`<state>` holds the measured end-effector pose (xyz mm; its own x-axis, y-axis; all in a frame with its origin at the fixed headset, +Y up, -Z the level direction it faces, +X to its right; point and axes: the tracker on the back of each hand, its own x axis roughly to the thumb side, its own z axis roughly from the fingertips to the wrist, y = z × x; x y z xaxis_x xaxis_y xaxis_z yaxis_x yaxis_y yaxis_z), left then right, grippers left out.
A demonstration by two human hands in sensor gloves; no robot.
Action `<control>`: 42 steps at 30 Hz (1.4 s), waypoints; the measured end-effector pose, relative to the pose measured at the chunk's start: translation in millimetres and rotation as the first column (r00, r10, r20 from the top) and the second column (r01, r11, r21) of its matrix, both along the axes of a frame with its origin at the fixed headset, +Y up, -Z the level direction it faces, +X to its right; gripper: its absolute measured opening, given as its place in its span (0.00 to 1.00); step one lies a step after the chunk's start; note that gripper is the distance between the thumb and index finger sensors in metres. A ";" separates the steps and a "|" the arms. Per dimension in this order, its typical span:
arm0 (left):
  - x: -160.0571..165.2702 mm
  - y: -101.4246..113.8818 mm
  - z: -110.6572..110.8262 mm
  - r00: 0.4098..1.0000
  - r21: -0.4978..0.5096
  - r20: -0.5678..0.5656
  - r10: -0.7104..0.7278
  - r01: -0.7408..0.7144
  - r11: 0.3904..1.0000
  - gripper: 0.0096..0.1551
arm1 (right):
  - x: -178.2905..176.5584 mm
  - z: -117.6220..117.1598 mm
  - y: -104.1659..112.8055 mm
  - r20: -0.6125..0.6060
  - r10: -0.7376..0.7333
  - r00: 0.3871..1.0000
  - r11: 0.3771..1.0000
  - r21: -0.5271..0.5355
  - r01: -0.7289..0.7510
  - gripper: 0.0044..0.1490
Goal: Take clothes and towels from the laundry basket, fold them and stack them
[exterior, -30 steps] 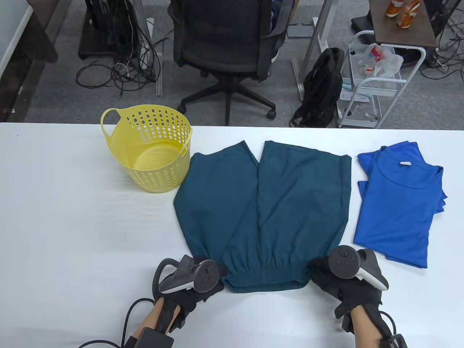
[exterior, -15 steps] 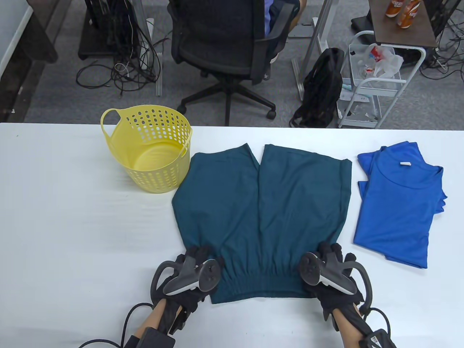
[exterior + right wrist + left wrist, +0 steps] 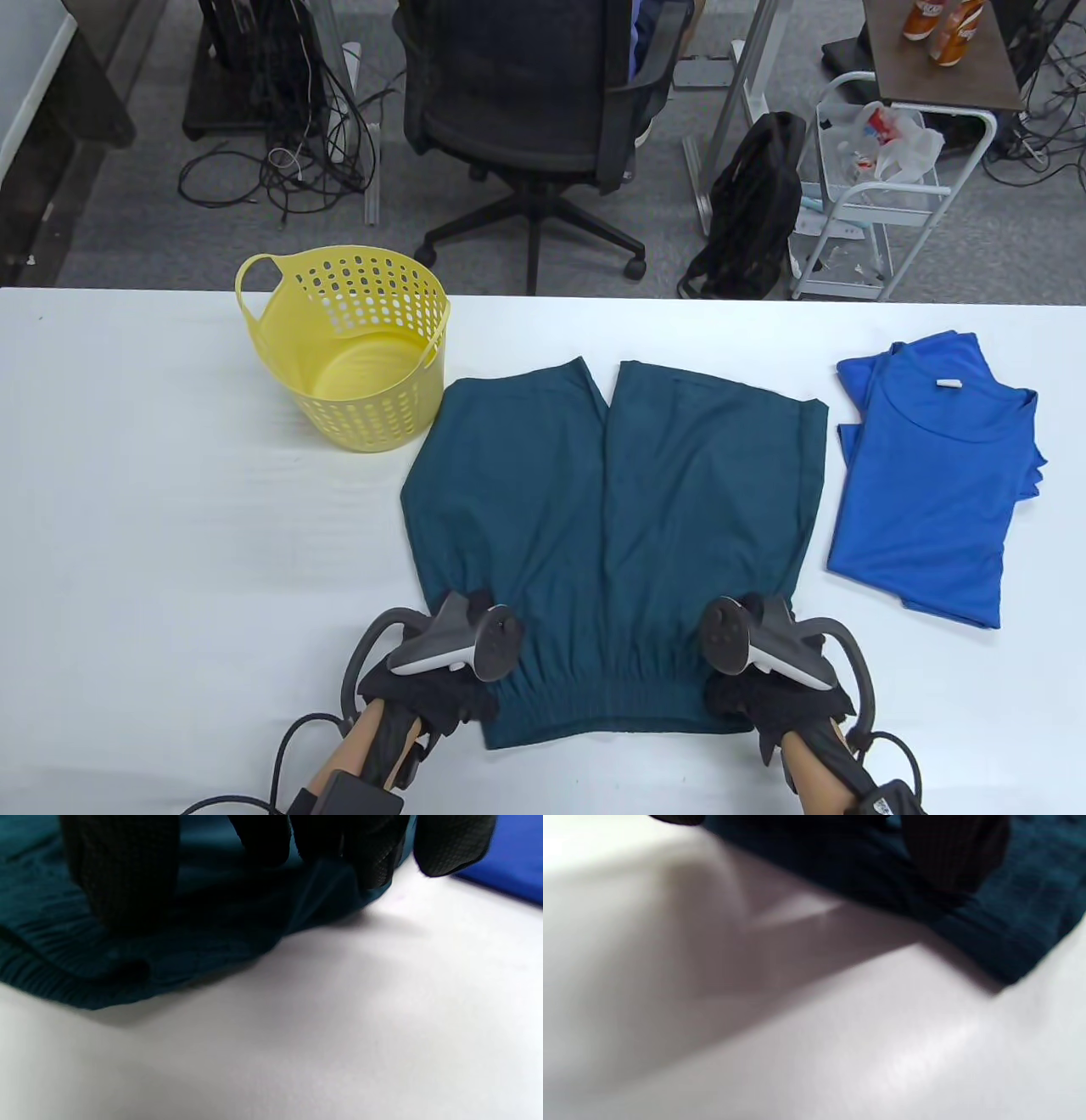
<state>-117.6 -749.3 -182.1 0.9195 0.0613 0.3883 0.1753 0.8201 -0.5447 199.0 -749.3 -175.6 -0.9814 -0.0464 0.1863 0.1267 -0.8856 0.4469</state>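
As both hands drew back over the last second, the teal shorts [image 3: 615, 526] slid nearer the worktop [image 3: 170, 509] edge and lie flat, ready for folding. Left hand [image 3: 441, 671] and right hand [image 3: 768, 671] each pinch a waistband corner. Count: one shorts; one folded blue T-shirt [image 3: 929, 475] beyond the right hand; one empty yellow laundry basket [image 3: 348, 348] ahead of the left.

an office: swivel chair [image 3: 526, 110], floor cables [image 3: 288, 161].
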 end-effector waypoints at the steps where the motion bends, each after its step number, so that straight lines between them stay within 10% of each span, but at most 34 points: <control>1: -3.7 11.8 -5.8 0.998 0.055 -0.042 0.036 -0.034 0.998 0.55 | -0.4 1.3 8.4 0.003 -0.029 1.000 0.998 0.055 0.029 0.63; 6: 22.4 56.8 -81.8 0.974 0.196 -0.159 0.164 -0.131 0.972 0.45 | -15.3 0.7 19.4 -0.078 -0.171 0.982 0.978 0.111 0.179 0.50; 10: 91.5 29.3 -149.7 0.993 0.152 -0.086 -0.075 0.088 0.984 0.49 | -25.7 -0.2 -4.8 -0.163 -0.283 0.945 0.957 -0.112 0.267 0.43; 17: 152.8 -28.3 -196.6 0.906 0.147 -0.013 -0.423 0.420 0.895 0.53 | -26.1 5.6 -7.0 -0.211 -0.231 0.950 0.969 -0.134 0.206 0.35; 22: 138.7 -19.1 -183.8 0.920 0.317 0.003 -0.391 0.370 0.873 0.45 | -16.4 7.1 3.2 -0.131 -0.103 0.986 0.994 -0.037 0.099 0.40; 31: 59.3 -19.4 -104.7 0.963 0.250 0.071 -0.260 0.235 0.939 0.41 | -5.3 -9.2 -14.3 0.020 0.173 0.985 0.982 0.070 -0.174 0.57; 42: -19.1 -23.6 -71.8 0.978 0.286 -0.027 -0.206 0.205 0.936 0.43 | -4.8 -52.5 -20.5 0.132 0.169 0.977 0.985 0.025 -0.173 0.45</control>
